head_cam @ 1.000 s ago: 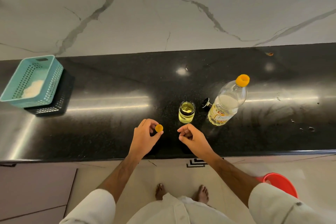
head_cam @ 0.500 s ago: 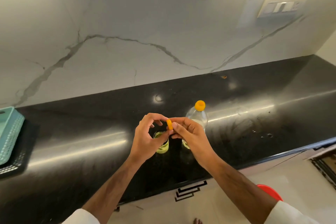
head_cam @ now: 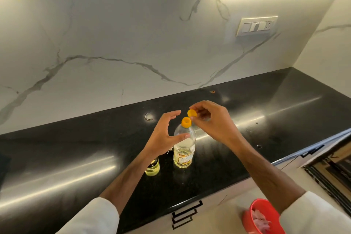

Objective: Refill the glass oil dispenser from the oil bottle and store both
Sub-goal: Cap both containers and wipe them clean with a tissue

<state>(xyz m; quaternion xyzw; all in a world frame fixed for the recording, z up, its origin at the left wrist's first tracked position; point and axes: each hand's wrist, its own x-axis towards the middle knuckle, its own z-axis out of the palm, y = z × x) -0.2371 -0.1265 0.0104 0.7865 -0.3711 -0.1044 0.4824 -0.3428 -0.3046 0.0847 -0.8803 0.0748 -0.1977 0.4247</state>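
Observation:
A clear plastic oil bottle (head_cam: 183, 148) with an orange neck piece (head_cam: 186, 122) stands upright on the black counter (head_cam: 247, 138). My right hand (head_cam: 214, 119) pinches a small orange cap (head_cam: 192, 113) just above and right of the bottle's top. My left hand (head_cam: 165, 135) hovers open beside the bottle's shoulder, thumb near the plastic, fingers spread. The small glass oil dispenser (head_cam: 152, 168) with yellow oil stands left of the bottle, partly hidden behind my left forearm.
A marble backsplash rises behind the counter, with a switch plate (head_cam: 256, 25) at the upper right. A red bin (head_cam: 263, 216) sits on the floor at the lower right. Drawer handles (head_cam: 186, 214) show under the counter edge.
The cap passed from my left hand to my right hand and rose over the bottle's top. My left hand opened beside the bottle. The view tilted up and to the right.

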